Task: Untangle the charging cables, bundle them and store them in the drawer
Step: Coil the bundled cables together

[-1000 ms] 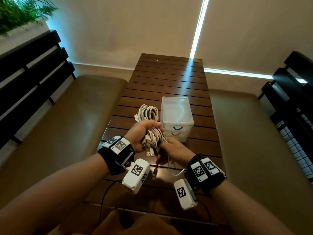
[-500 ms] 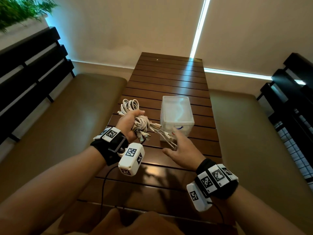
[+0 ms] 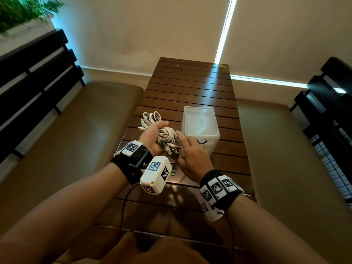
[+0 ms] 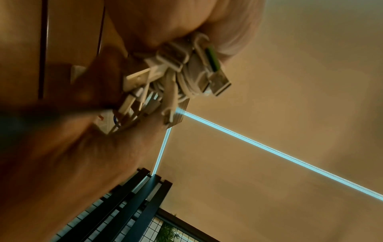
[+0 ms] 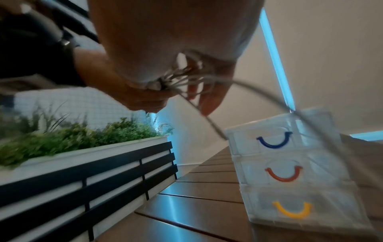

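White cables [image 3: 162, 134] are now bunched in the left hand [image 3: 152, 138] alone, fingers wrapped tight round the coil and plugs dangling, held above the table [image 3: 190, 88] just left of the clear drawer unit [image 3: 200, 126]. A second ago both hands were on the bundle. The right hand [image 3: 192, 157] has let go and reaches for the unit's front with fingers spread and loose, so I'd guess opening a drawer comes next.

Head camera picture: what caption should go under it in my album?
Left hand grips bundled white cables; open right hand reaches toward the clear drawer box.
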The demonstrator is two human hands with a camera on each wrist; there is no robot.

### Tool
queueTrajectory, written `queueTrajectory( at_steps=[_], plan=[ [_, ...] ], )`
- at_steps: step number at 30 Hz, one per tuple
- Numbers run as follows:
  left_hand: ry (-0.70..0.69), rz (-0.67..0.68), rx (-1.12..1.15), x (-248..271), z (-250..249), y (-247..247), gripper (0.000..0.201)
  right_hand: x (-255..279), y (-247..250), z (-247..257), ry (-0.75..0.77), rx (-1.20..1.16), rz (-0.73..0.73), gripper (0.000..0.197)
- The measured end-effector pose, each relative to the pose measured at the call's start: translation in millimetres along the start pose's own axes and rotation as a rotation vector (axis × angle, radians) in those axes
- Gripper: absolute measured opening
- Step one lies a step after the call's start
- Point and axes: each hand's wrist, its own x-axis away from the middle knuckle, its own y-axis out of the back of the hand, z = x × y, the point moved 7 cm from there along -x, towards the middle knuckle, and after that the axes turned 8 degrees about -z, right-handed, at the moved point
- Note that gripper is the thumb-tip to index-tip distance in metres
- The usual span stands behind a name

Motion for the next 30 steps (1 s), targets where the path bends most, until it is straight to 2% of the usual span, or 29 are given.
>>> queueTrajectory(
  at_steps=[2,5,8,11,13,16,18,20,21,23,25,27,28,30],
  plan=[
    [0.004,-0.007,-0.012,1.2,-0.5,1.8,0.023,0.4,-3.8,-9.0,-0.023,-0.260,0.097,0.064],
    [0.005,0.012,-0.019,1.4,1.5,0.2,0.025,2.0,-0.1,-7.7,-0.084,-0.561,0.157,0.060],
    [-0.004,0.020,-0.048,1.9,4.0,-1.5,0.027,12.0,3.1,-7.7,-0.202,-0.704,0.230,0.055],
    [-0.045,-0.036,-0.058,2.9,5.9,0.6,0.027,15.9,4.2,-15.9,-0.376,-0.800,0.271,0.039],
    [-0.161,-0.142,-0.039,1.1,3.4,7.2,0.030,13.1,4.8,-23.4,-0.476,-0.788,0.262,0.036],
    [-0.423,-0.313,-0.227,5.7,-2.9,12.8,0.018,5.8,11.8,-26.4,-0.562,-0.678,0.240,0.027],
    [-0.611,-0.316,-0.346,9.2,-5.9,6.6,0.020,3.5,14.1,-28.0,-0.639,-0.644,0.236,0.018],
    [-0.728,-0.287,-0.459,10.5,-5.6,-1.3,0.028,0.7,18.7,-31.3,-0.676,-0.574,0.205,0.013],
    [-0.775,-0.291,-0.543,12.6,-6.9,-4.7,0.032,-2.3,23.9,-32.8,-0.665,-0.512,0.176,0.013],
    [-0.835,-0.286,-0.756,17.8,-9.1,-11.9,0.038,-11.4,39.3,-34.4,-0.548,-0.295,0.144,0.014],
    [-0.839,-0.278,-0.904,16.2,-6.5,-12.1,0.042,-21.2,50.4,-31.3,-0.411,-0.161,0.215,0.011],
    [-0.824,-0.275,-0.888,15.2,-4.9,-9.4,0.040,-25.1,52.6,-25.5,-0.290,-0.113,0.375,0.009],
    [-0.772,-0.276,-0.851,12.8,-4.5,-7.0,0.037,-25.3,53.3,-24.2,-0.239,-0.081,0.418,0.010],
    [-0.633,-0.261,-0.730,6.5,-6.6,-3.7,0.027,-24.4,54.0,-22.7,-0.134,-0.002,0.427,0.017]
  ],
)
